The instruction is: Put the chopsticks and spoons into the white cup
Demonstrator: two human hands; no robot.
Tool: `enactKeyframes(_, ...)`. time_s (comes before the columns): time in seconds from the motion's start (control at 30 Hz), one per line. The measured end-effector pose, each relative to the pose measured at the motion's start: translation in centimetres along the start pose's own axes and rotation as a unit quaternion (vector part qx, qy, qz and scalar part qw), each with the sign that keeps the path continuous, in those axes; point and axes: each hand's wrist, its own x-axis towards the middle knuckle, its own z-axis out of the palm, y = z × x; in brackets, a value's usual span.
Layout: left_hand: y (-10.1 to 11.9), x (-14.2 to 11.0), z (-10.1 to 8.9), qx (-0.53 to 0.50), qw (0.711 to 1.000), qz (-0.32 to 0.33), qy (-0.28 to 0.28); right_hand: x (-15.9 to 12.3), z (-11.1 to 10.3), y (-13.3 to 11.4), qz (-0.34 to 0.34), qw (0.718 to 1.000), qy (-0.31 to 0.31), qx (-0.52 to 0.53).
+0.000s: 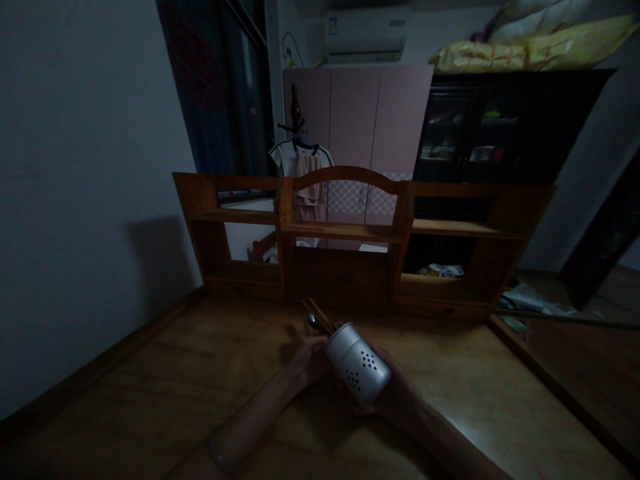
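Over a dim wooden tabletop [190,367] facing a pink wardrobe [355,120], both hands [311,359] [397,392] grip a perforated metal canister [358,363].

The can [357,363] looks like brushed-smooth metal with a soft satin sheen, pierced by small holes, while the spoon [313,321] is glossy metal and the chopsticks [324,319] look like matt wood. Smooth, grained wood makes the tabletop [240,353], shiny at near right, and the shelf [345,231] beyond. Far off, the clothes [309,177] are soft cloth, the sack [480,57] crinkled, plastic-looking, and the left wall [85,167] matt.
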Motion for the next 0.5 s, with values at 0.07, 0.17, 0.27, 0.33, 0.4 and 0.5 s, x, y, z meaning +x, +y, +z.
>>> enactKeyframes(0.07,0.1,-0.1,0.2,0.003,1.0,0.006,-0.017,0.1,-0.2,0.2,0.009,1.0,-0.005,-0.004)
enactKeyframes(0.17,0.1,0.1,-0.1,0.01,0.999,0.009,-0.034,0.1,-0.3,0.2,0.019,1.0,0.0,-0.009)
enactKeyframes(0.27,-0.1,0.4,-0.7,0.015,0.999,0.015,-0.035,0.1,-0.2,0.1,0.017,0.998,0.05,-0.02)
enactKeyframes(0.33,-0.2,0.6,-0.9,0.019,0.999,0.029,-0.032,0.1,-0.2,0.0,0.02,0.996,0.08,-0.032)
enactKeyframes(0.4,-0.3,0.8,-0.9,0.023,0.998,0.046,-0.028,0.0,-0.1,-0.1,0.02,0.994,0.101,-0.044)
enactKeyframes(0.5,-0.4,0.9,-0.7,0.026,0.997,0.066,-0.022,-0.2,0.0,-0.2,0.005,0.988,0.133,-0.075)
